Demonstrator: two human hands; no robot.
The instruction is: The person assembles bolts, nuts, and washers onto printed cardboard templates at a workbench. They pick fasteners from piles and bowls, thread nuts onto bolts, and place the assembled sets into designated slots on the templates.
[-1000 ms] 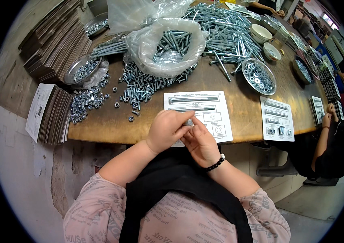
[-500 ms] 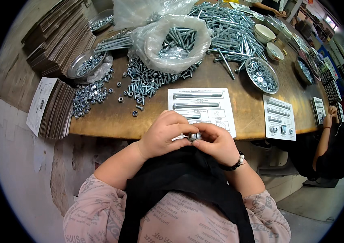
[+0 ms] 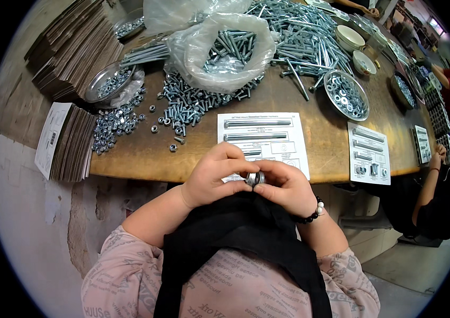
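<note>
We're pinching a small stack of metal washers [image 3: 255, 178], probably on a bolt, between left hand [image 3: 215, 175] and right hand [image 3: 287, 186], just below the table [image 3: 193, 153] edge, axis running hand-to-hand.

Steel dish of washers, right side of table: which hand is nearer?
Right. The right hand sits at the table edge below the steel dish of washers, more on its side. The left hand is further left, both pinching small metal hardware between them.
</note>
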